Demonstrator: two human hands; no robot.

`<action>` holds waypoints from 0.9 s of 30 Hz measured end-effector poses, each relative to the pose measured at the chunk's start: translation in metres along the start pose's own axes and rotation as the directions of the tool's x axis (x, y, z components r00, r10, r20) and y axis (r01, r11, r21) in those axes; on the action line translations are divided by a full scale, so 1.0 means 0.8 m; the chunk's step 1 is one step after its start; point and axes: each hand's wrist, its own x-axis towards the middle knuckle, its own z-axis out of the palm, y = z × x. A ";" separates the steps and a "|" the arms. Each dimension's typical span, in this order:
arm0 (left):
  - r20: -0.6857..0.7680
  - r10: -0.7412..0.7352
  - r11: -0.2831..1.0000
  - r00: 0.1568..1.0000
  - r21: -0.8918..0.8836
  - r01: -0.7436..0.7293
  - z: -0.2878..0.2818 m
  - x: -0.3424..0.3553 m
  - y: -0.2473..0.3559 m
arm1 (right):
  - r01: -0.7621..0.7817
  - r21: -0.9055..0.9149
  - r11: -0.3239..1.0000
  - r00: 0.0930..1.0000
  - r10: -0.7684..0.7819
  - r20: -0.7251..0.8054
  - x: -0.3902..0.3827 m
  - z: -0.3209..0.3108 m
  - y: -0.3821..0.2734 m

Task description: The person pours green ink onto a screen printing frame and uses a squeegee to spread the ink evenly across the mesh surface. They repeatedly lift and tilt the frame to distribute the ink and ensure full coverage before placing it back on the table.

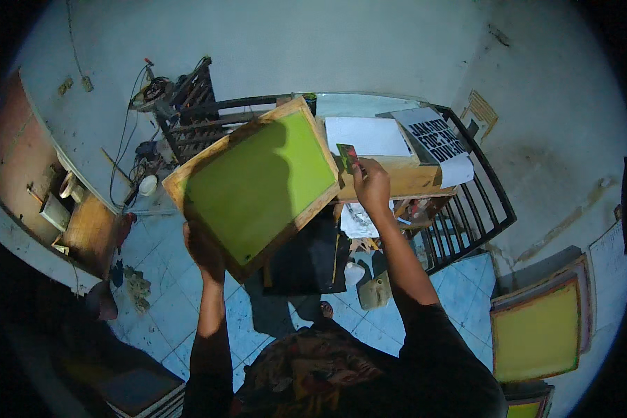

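Observation:
A silk-screen frame [254, 184] with a wooden border and yellow-green mesh is held up, tilted, in front of me. My left hand [203, 249] grips its lower left edge, and most of those fingers are hidden behind the wood. A shadow falls across the mesh. Beside the frame's right edge, my right hand [373, 187] pinches a small, flat card [348, 157] coloured green and red. The card stands upright close to the frame; I cannot tell whether the two touch.
Behind the frame stands a wooden table [397, 174] with white paper [368, 136] and a black-lettered sheet [437, 138] on it. A black metal railing [484, 184] surrounds it. More screens [536, 333] lean at the right wall. Cables and tools [153, 97] crowd the left.

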 end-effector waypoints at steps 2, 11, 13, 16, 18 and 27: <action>0.036 0.117 0.973 0.993 0.196 -0.122 0.022 0.011 -0.049 | -0.079 -0.033 0.996 0.997 0.079 0.001 0.017 -0.012 0.039; 0.051 0.242 0.872 0.969 0.426 -0.240 0.161 0.041 -0.160 | -0.044 -0.138 0.989 0.999 0.048 0.026 0.092 -0.006 0.168; -0.002 0.146 0.943 0.989 0.303 -0.138 0.180 0.045 -0.176 | -0.040 -0.185 0.982 0.997 0.050 0.052 0.097 0.009 0.187; -0.011 0.203 0.877 0.979 0.448 -0.176 0.190 0.048 -0.193 | -0.104 -0.200 0.974 0.988 0.124 0.088 0.102 0.026 0.186; -0.017 0.182 0.883 0.983 0.444 -0.156 0.198 0.050 -0.195 | -0.096 -0.235 0.967 0.988 0.120 0.094 0.104 0.033 0.195; 0.005 0.131 0.863 0.991 0.491 -0.117 0.209 0.062 -0.181 | -0.100 -0.257 0.961 0.986 0.130 0.104 0.098 0.055 0.196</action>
